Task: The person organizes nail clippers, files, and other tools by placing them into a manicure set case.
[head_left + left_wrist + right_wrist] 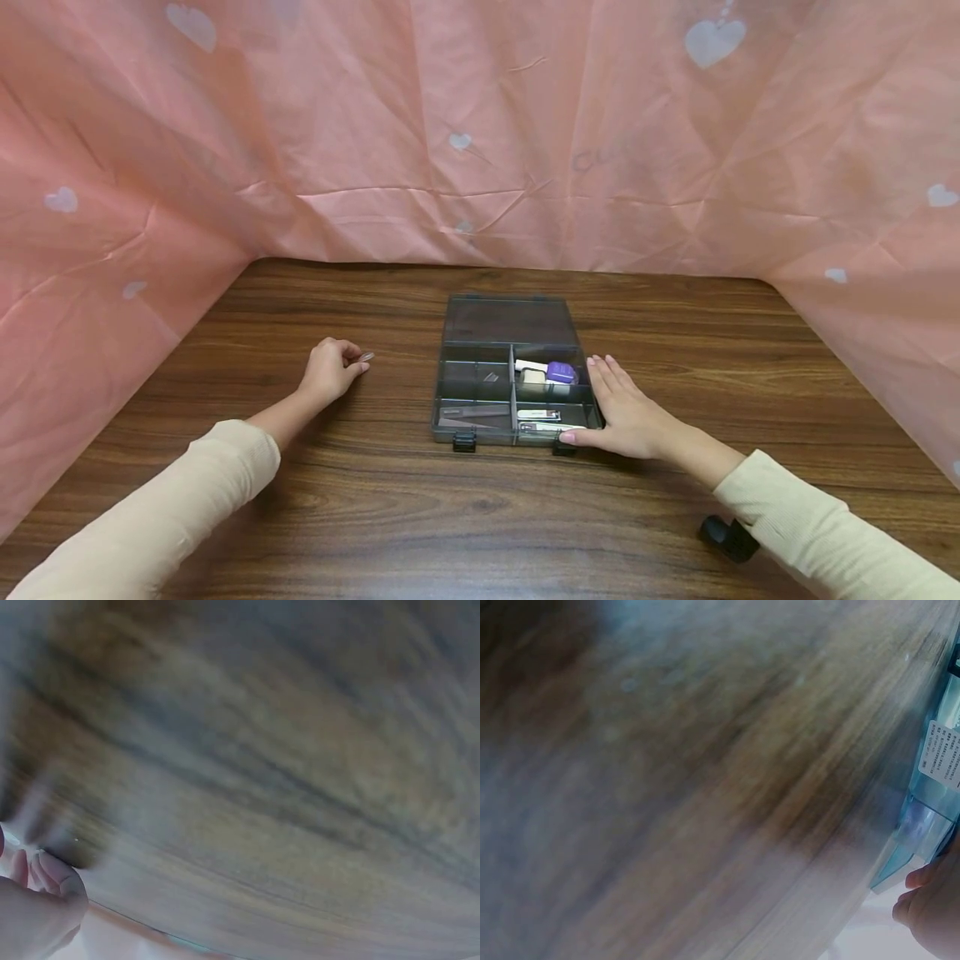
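My left hand (330,367) is over the table left of the box, pinching a small clear piece (366,357) between thumb and fingers. My right hand (626,417) rests along the right side of the dark see-through divided box (513,393), its thumb over the front right corner. The box lies with its lid (510,320) folded back. Another small clear piece (491,377) lies in the back left compartment. At the back right are a purple-topped bottle (561,372) and a cream bottle (533,377). Nail clippers (538,415) lie at the front right, flat grey strips (474,412) at the front left.
Wood-grain table (390,517) surrounds the box. A black object (729,537) sits by my right sleeve. Pink curtain (487,167) with white hearts closes off the back and both sides. A printed label (941,754) is on the box's side in the right wrist view.
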`<state>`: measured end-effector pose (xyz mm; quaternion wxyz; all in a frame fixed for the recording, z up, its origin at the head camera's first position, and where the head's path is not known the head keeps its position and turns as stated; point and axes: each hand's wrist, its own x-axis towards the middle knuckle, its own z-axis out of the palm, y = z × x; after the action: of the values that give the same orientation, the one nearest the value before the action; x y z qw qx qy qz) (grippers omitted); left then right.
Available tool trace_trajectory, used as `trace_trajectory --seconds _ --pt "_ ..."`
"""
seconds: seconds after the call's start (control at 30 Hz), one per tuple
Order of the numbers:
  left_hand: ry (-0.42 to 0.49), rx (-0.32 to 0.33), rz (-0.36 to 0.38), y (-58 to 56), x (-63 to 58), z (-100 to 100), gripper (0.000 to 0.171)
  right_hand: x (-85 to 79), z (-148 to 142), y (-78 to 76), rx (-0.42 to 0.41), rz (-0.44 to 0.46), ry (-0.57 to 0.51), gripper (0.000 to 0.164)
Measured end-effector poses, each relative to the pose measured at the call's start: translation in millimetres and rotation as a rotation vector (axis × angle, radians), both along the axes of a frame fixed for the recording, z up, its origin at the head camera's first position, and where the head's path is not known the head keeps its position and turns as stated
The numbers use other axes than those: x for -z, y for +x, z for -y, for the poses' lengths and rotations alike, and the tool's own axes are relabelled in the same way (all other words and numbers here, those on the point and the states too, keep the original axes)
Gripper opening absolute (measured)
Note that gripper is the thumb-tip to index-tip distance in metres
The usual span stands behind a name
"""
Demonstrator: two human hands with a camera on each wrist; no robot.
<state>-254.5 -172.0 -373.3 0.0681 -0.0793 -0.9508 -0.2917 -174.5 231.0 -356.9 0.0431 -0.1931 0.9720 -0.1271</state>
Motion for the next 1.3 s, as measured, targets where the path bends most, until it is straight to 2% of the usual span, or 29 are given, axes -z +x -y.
trace_trajectory --seconds 0.33,1.0,1.3 --pt "-0.024 -0.002 0.062 -5.2 -2.1 0.0 0.015 0.4 -0.1 0.6 0.005 0.001 -0.008 0.113" --pt "-0.089 0.013 0.012 -7.3 -3.3 -2.9 0.014 0.7 0.5 0.1 0.004 -0.007 -0.011 0.113" --pt "-0.11 0.074 -0.038 -8.3 -1.8 0.8 0.014 -0.5 0.9 0.9 0.005 -0.006 -0.007 0.113"
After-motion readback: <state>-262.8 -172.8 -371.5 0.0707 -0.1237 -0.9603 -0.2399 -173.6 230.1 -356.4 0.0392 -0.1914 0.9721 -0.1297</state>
